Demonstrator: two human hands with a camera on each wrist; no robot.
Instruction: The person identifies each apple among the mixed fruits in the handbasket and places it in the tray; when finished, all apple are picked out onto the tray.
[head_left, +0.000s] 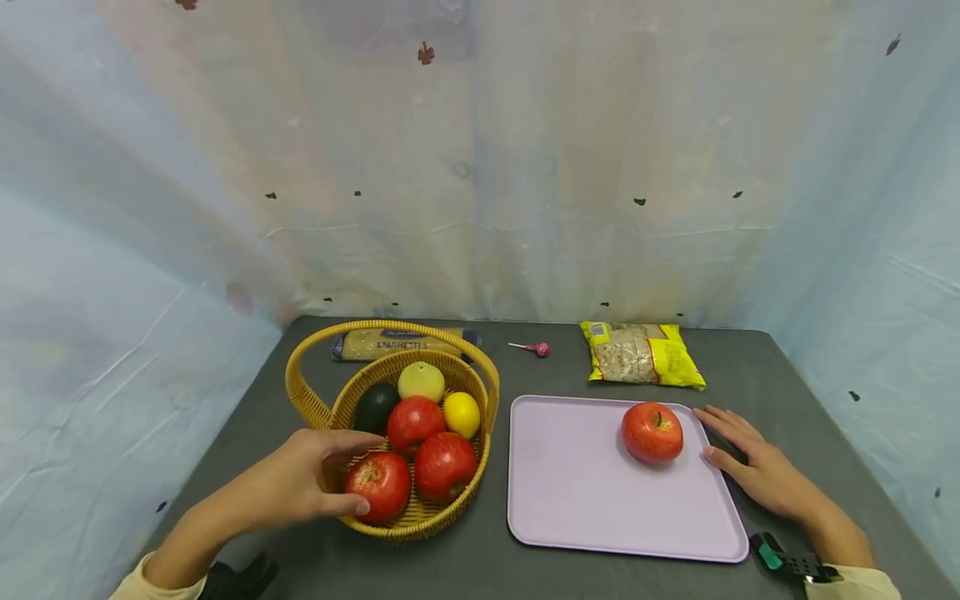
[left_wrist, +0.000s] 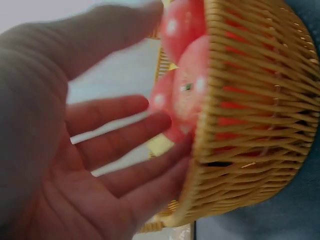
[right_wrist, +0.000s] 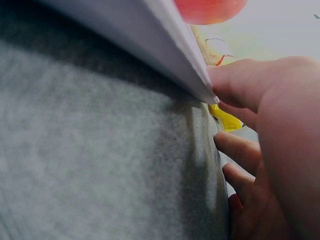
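Note:
My left hand [head_left: 296, 482] is at the left rim of a yellow wicker basket [head_left: 302, 392], its fingers spread and reaching in over the rim. Thumb and fingers stand on either side of the front-left red apple [head_left: 380, 487]; in the left wrist view there is a gap between palm and fruit. Behind that one lie two more red apples, one in the middle [head_left: 416, 423] and one at the right [head_left: 445, 468]. My right hand [head_left: 765, 467] lies with extended fingers at the right edge of a lilac tray [head_left: 577, 483], thumb touching its rim. One red apple [head_left: 652, 432] sits on the tray.
Also in the basket are a dark avocado [head_left: 377, 407], a pale green fruit [head_left: 422, 381] and a lemon [head_left: 461, 414]. Along the table's back lie a spaghetti pack [head_left: 363, 344], a lollipop [head_left: 538, 349] and a yellow bag [head_left: 637, 354]. The basket's tall handle arches over the fruit.

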